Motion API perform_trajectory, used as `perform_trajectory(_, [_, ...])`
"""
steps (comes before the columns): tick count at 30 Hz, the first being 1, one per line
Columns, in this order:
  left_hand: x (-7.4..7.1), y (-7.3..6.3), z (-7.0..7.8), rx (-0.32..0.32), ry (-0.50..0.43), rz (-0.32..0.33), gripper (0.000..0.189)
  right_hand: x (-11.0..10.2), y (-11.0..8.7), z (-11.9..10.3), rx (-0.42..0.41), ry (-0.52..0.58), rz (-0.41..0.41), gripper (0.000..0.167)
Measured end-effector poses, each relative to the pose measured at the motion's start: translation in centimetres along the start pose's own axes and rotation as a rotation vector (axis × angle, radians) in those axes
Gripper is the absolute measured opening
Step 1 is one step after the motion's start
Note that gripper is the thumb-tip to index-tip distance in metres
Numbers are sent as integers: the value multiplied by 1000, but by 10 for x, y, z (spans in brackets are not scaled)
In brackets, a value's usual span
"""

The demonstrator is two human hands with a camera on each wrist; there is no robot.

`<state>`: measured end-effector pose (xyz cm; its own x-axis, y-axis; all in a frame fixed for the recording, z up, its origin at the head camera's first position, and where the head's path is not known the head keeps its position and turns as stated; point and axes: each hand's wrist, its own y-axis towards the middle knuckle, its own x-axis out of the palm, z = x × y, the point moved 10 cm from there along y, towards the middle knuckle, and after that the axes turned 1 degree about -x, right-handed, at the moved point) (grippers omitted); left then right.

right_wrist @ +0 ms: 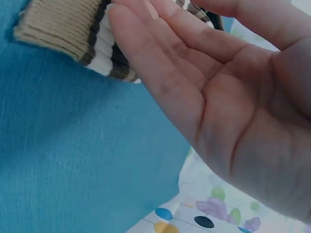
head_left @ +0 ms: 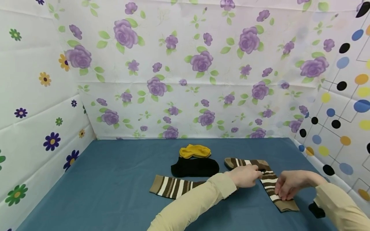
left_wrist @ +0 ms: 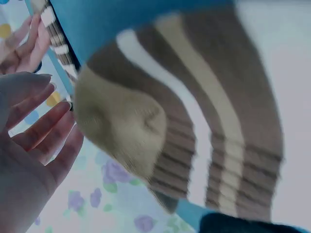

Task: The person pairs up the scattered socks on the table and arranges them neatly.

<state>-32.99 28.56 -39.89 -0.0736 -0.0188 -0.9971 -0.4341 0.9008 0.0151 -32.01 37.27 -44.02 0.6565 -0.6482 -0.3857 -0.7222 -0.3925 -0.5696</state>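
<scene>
A brown, white and tan striped sock [head_left: 270,183] lies bent on the blue cloth at the right, its tan cuff toward the near edge. At its heel bend is my left hand [head_left: 245,175], fingertips right at the fabric; the left wrist view shows these fingers [left_wrist: 56,131] loosely bent. My right hand [head_left: 290,184] rests its fingertips on the leg of that sock, just above the cuff [right_wrist: 58,29]. Under my left forearm lies a second striped sock [head_left: 173,186], partly hidden by the sleeve. Its tan toe [left_wrist: 116,121] looms large in the left wrist view.
Behind the second striped sock are a black sock [head_left: 195,167] and a yellow sock [head_left: 195,151]. A small black item [head_left: 316,210] sits beside the right sleeve. Patterned curtains [head_left: 185,96] enclose the blue-covered table [head_left: 101,186] at the back and sides.
</scene>
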Motion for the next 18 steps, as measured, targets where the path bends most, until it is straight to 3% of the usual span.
perform_trajectory(3, [3,3,8,16,0,-21,24,-9,-2,-1,-8,-19,52,14])
perform_trajectory(11, [15,9,40,121,-75,-120,36,-36,-13,0,42,-244,321,8])
perform_trajectory(18, [24,5,64,208,-46,-212,43,-39,-7,11,71,-232,355,8])
